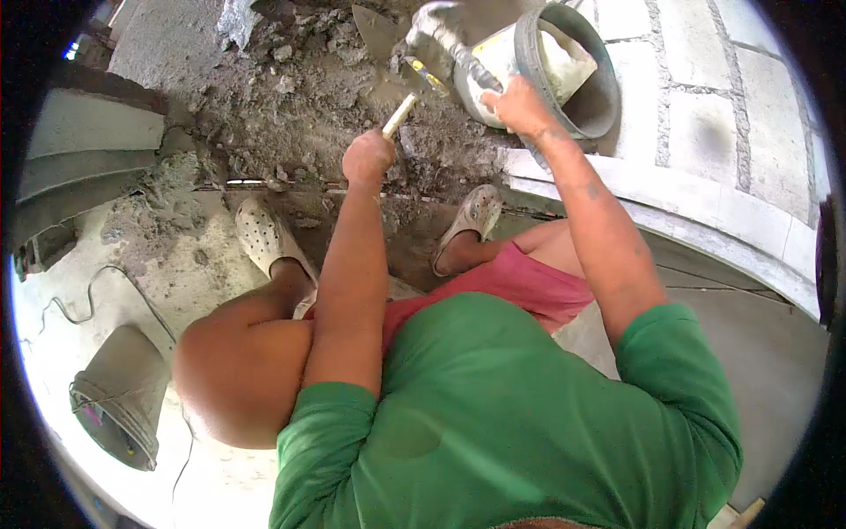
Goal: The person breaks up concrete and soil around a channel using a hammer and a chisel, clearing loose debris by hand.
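On the left we see a bucket (141, 370) on its side. Then the left hand (368, 159) curls its fingers tight round a pale stick (402, 115) over the dirt (291, 115). Next we see a yellow tool (427, 77). The right hand (522, 106) wraps its fingers round a hammer (467, 62), its head blurry, by a pail (526, 53).

Green shirt (529, 414), red shorts (551, 295), cream hole-dotted clogs (263, 234), pale stick (401, 115), grey-handled hammer (474, 66)
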`<action>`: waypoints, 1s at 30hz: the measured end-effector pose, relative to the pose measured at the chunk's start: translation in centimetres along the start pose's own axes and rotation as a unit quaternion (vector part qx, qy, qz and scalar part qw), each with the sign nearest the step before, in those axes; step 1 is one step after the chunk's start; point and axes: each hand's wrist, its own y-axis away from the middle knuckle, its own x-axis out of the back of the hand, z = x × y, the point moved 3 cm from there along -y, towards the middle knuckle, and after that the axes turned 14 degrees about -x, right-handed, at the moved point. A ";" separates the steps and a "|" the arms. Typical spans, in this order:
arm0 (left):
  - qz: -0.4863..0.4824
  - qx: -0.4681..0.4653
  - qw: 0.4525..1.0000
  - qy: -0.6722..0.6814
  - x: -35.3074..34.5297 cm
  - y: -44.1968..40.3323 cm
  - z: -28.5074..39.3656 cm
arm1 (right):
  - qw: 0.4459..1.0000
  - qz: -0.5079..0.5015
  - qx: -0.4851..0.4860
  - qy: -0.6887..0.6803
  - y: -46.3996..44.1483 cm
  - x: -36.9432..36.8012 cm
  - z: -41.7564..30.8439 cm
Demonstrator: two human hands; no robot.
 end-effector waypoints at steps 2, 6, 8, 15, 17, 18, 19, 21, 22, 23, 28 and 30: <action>0.035 -0.017 0.999 -0.022 0.9 0.4 0.5 | 0.999 0.013 -0.005 -0.048 -1.3 1.5 -0.2; 0.079 -0.070 0.993 -0.053 -1.0 0.5 0.2 | 0.989 0.080 0.031 -0.117 -1.2 2.6 -2.1; 0.088 -0.081 0.991 -0.057 -1.2 0.7 1.1 | 0.991 0.119 0.044 -0.051 -1.5 0.3 -1.6; 0.005 -0.022 0.999 -0.044 -0.7 -0.8 0.9 | 0.989 -0.139 -0.040 -0.012 -1.7 -4.6 -0.4; -0.005 -0.021 0.999 -0.041 -0.4 -1.0 0.8 | 0.997 -0.065 0.030 -0.019 -3.9 -0.9 -1.4; -0.006 -0.018 0.999 -0.039 -0.1 -1.2 0.7 | 0.992 -0.072 0.008 -0.107 -2.5 3.1 -4.1; -0.006 -0.017 0.999 -0.039 -0.1 -1.2 0.4 | 0.984 0.024 0.062 -0.168 -3.7 5.2 -4.9; -0.012 -0.022 0.999 -0.038 0.1 -1.5 0.0 | 0.959 0.203 0.103 -0.166 -3.9 11.2 -8.4; -0.012 -0.022 0.999 -0.038 -0.1 -1.6 -0.1 | 0.946 0.259 0.091 -0.174 -3.6 12.0 -9.1; -0.022 -0.018 0.999 -0.035 -0.3 -1.6 -0.1 | 0.941 0.277 0.080 -0.178 -3.9 11.1 -8.6; -0.038 -0.006 0.999 -0.020 0.0 -1.7 0.0 | 0.984 0.104 0.126 0.070 -3.9 -7.4 1.1; -0.039 -0.016 0.999 -0.024 -0.5 -1.4 -0.2 | 0.993 -0.083 -0.004 0.081 -3.2 -9.7 2.0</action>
